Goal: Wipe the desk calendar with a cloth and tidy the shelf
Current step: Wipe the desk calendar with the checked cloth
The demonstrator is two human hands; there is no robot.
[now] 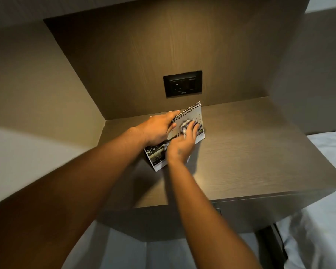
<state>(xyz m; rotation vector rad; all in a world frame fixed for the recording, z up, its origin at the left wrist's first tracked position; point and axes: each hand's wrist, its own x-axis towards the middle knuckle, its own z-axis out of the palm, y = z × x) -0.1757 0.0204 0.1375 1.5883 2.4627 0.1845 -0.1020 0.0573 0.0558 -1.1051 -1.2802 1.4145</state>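
A spiral-bound desk calendar [194, 113] stands tilted on the brown wooden shelf [250, 152], its white page with a dark photo strip facing me. My left hand [159, 127] grips its top left edge at the spiral, fingers over the back. My right hand [182, 144] presses a small grey-and-white cloth [185, 126] flat against the middle of the page. The cloth is blurred and mostly covered by my fingers. Both forearms reach in from the lower left and hide the calendar's lower middle.
A black wall socket plate [182, 83] sits on the back panel above the calendar. Side panels close the niche at left [47, 84] and right [308, 74]. White bedding [328, 220] lies at the lower right, beside the shelf's front edge.
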